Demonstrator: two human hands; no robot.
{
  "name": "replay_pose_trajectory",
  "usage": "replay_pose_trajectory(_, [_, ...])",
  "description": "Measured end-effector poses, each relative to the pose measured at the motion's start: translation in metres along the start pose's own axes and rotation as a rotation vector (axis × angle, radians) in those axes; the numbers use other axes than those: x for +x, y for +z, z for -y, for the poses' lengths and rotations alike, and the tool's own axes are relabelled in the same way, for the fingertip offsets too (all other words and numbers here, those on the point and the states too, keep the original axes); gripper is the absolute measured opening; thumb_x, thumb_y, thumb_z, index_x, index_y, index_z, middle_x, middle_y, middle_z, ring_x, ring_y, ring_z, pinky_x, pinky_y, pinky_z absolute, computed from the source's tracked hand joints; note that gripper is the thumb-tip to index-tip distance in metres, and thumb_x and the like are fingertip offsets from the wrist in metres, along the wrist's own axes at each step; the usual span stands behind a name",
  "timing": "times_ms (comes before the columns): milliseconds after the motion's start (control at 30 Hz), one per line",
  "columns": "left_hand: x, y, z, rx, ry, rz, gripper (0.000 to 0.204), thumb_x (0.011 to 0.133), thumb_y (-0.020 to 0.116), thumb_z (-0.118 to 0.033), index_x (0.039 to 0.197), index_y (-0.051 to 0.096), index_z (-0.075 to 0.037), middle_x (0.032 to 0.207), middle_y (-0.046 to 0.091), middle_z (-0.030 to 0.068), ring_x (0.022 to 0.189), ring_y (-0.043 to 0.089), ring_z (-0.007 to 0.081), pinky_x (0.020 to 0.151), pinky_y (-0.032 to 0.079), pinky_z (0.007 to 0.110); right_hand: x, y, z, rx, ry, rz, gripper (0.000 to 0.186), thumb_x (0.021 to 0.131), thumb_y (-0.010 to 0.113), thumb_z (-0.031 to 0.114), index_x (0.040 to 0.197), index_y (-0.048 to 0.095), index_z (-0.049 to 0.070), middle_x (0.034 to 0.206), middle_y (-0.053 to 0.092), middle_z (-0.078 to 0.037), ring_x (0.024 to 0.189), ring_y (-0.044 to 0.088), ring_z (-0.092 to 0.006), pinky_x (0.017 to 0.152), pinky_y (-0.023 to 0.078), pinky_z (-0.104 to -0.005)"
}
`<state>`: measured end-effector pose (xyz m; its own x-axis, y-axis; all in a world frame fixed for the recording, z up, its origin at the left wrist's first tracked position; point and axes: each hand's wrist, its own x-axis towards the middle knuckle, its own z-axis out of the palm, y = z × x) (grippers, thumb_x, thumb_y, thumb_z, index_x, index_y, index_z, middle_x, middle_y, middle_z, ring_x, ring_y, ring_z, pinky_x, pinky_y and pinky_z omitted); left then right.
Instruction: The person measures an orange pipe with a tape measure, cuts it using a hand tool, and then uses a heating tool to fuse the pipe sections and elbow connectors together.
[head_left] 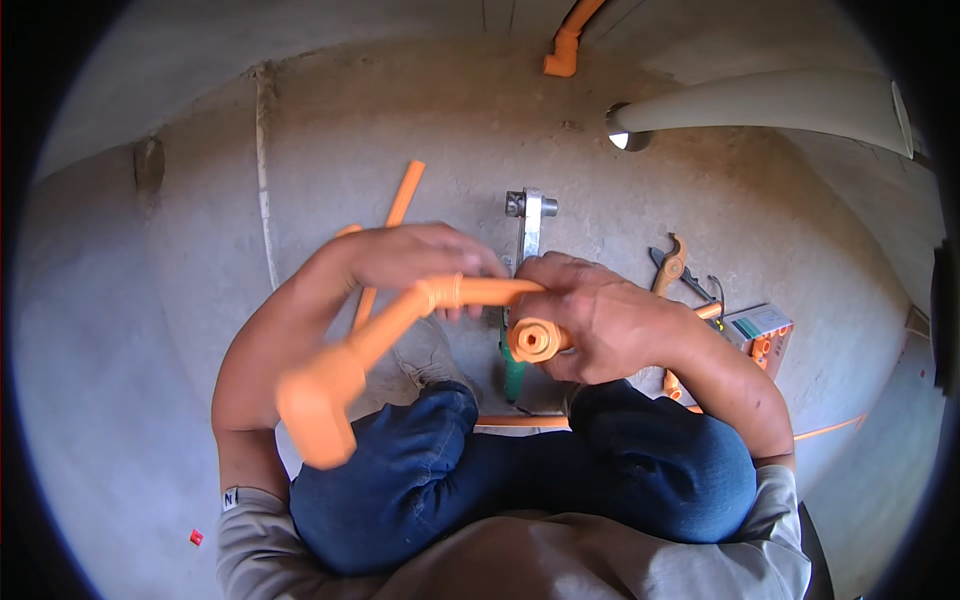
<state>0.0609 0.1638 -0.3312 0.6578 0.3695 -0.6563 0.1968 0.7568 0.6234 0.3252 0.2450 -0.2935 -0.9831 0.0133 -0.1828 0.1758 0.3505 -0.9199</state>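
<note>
My right hand [598, 318] is closed around an orange plastic pipe assembly [495, 291] and holds it above my knees. A coupling [440, 293] joins its pipes, and a thick blurred fitting [318, 405] ends the arm at lower left. By my right thumb a hexagonal fitting end [534, 340] faces up. Beyond the pipe, my left hand [425, 258] has its fingers apart and slightly blurred, partly hidden by it; I see nothing held there. Behind my hands stands a pipe fusion welder [531, 235] with a metal head and green handle [514, 380].
A loose orange pipe [404, 195] lies beyond my left arm. At right are a pipe cutter [672, 265] and a box [760, 325] with orange fittings. A large grey pipe [760, 105] enters the wall; an orange elbow [562, 58] sticks out above. Another orange pipe [522, 421] lies between my legs.
</note>
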Motion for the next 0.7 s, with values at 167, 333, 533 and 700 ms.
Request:
replay_pose_trajectory(167, [-0.019, -0.025, 0.038, -0.263, 0.219, -0.207, 0.050, 0.098, 0.062, -0.025, 0.139, 0.055, 0.003, 0.109, 0.070, 0.0144, 0.099, 0.069, 0.0223, 0.092, 0.055, 0.035, -0.005, -0.010, -0.007, 0.043, 0.090, -0.098, 0.038, 0.068, 0.078, 0.007, 0.104, 0.066, 0.005, 0.104, 0.060, -0.016, 0.101, 0.061, -0.0397, 0.088, 0.051, -0.0463])
replay_pose_trajectory(333, [-0.002, 0.002, 0.022, 0.112, 0.482, -0.247, 0.048, 0.090, 0.073, -0.019, 0.131, 0.061, 0.002, 0.109, 0.071, 0.0117, 0.102, 0.068, 0.0195, 0.092, 0.054, 0.033, -0.004, -0.011, -0.006, 0.081, 0.109, -0.066, 0.037, 0.068, 0.078, 0.006, 0.103, 0.066, 0.004, 0.104, 0.060, -0.016, 0.100, 0.061, -0.0401, 0.087, 0.051, -0.0464])
replay_pose_trajectory(533, [0.012, 0.020, 0.034, 0.128, 0.489, -0.544, 0.032, 0.087, 0.076, -0.014, 0.115, 0.067, -0.002, 0.111, 0.072, 0.0101, 0.103, 0.067, 0.0176, 0.093, 0.053, 0.033, -0.009, -0.016, -0.007, 0.082, 0.084, -0.145, 0.041, 0.069, 0.080, 0.006, 0.108, 0.069, 0.006, 0.119, 0.063, -0.016, 0.112, 0.062, -0.0380, 0.096, 0.051, -0.0431])
replay_pose_trajectory(700, [0.007, -0.011, 0.067, 0.066, 0.590, -0.806, 0.028, 0.088, 0.076, -0.017, 0.111, 0.069, -0.003, 0.112, 0.072, 0.0111, 0.105, 0.067, 0.0178, 0.094, 0.053, 0.034, -0.035, -0.052, -0.035, 0.227, 0.198, -0.242, 0.043, 0.076, 0.081, 0.007, 0.116, 0.066, 0.005, 0.122, 0.065, -0.014, 0.115, 0.063, -0.0280, 0.099, 0.049, -0.0397])
